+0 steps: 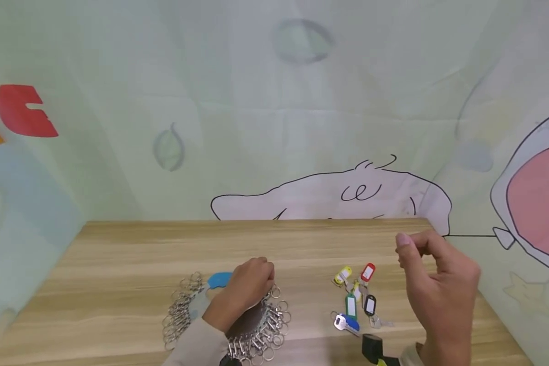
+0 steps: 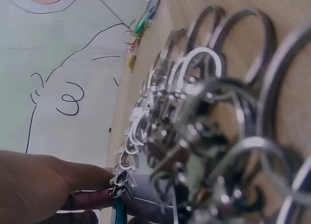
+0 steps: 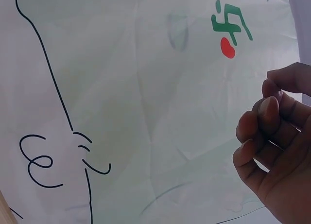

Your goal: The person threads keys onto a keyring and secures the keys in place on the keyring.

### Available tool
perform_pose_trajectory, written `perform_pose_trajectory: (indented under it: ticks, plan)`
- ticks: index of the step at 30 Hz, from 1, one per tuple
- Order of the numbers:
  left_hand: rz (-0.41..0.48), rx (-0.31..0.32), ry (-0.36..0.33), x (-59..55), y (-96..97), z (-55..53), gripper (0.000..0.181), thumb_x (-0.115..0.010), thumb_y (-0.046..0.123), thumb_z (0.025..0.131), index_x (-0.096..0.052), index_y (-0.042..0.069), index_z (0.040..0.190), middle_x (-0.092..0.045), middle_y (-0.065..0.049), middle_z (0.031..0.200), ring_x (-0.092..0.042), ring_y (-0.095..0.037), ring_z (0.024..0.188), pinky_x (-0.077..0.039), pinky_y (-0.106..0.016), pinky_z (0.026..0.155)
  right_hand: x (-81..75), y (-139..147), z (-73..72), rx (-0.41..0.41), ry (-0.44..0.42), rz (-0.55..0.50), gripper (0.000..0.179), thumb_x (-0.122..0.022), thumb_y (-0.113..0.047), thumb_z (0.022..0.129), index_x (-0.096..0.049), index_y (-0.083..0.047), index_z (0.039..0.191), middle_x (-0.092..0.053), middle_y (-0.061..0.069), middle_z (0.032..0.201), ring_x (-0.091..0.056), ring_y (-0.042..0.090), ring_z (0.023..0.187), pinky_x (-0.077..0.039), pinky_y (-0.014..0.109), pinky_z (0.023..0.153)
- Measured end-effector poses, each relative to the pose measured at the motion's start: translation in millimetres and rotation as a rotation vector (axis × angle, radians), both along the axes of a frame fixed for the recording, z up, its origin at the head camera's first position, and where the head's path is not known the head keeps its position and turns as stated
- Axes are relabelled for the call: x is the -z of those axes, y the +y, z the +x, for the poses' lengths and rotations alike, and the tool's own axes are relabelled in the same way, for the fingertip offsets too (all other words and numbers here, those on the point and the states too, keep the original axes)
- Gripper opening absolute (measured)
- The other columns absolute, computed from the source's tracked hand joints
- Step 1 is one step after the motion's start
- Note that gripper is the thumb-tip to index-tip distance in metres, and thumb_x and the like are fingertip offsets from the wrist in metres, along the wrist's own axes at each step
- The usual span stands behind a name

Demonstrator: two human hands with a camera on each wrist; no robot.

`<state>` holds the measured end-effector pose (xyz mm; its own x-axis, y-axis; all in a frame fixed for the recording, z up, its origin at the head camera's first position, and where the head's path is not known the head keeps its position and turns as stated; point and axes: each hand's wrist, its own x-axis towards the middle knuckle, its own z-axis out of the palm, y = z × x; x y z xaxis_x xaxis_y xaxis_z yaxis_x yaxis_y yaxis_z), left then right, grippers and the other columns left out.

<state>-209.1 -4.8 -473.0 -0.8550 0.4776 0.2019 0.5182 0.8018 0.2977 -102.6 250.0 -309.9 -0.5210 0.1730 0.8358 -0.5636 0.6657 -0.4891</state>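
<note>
While my left hand (image 1: 248,284) reaches over the round holder (image 1: 251,321), its fingers are at the rim among the metal clasps (image 1: 177,316); whether they grip one I cannot tell. Just beside them lies a blue piece (image 1: 219,279). My right hand (image 1: 441,284) is raised above the table (image 1: 132,249), fingers loosely bent, with nothing visible between them. Between my hands, on the table, lie keys (image 1: 340,322) with red, yellow, green, black and blue tags (image 1: 351,306), well apart from the holder.
</note>
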Motion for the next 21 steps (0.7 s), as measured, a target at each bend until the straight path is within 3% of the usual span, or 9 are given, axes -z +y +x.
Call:
perform_pose_trajectory:
  ticks: [8, 17, 21]
  plan:
    - [0.035, -0.003, -0.010, -0.8, -0.6, 2.5, 0.017, -0.075, 0.005, 0.084, -0.063, 0.011, 0.073, -0.052, 0.004, 0.069, -0.051, -0.012, 0.064, -0.047, -0.028, 0.057, 4.0, 1.6, -2.2, 0.013, -0.008, 0.022, 0.019, -0.067, 0.009, 0.088, -0.063, 0.002, 0.072, -0.056, 0.001, 0.062, -0.048, 0.003, 0.065, -0.037, 0.018, 0.062]
    - [0.366, -0.007, -0.191, -1.7, -13.9, 6.1, 0.008, -0.070, 0.001, 0.089, -0.065, 0.007, 0.091, -0.058, 0.007, 0.075, -0.055, -0.008, 0.068, -0.050, -0.026, 0.060, 9.0, 6.6, -6.2, 0.025, -0.103, 0.053, 0.019, -0.068, 0.003, 0.092, -0.064, -0.002, 0.074, -0.057, 0.000, 0.064, -0.049, 0.006, 0.066, -0.040, 0.018, 0.066]
    - [0.518, -0.010, -0.281, 3.7, -21.3, 9.0, 0.008, -0.070, 0.000, 0.091, -0.067, 0.005, 0.095, -0.060, 0.006, 0.079, -0.056, -0.011, 0.070, -0.051, -0.027, 0.063, 12.4, 7.5, -8.9, 0.035, -0.092, 0.068, 0.018, -0.069, 0.003, 0.091, -0.064, -0.003, 0.074, -0.057, -0.001, 0.064, -0.049, 0.006, 0.067, -0.039, 0.018, 0.066]
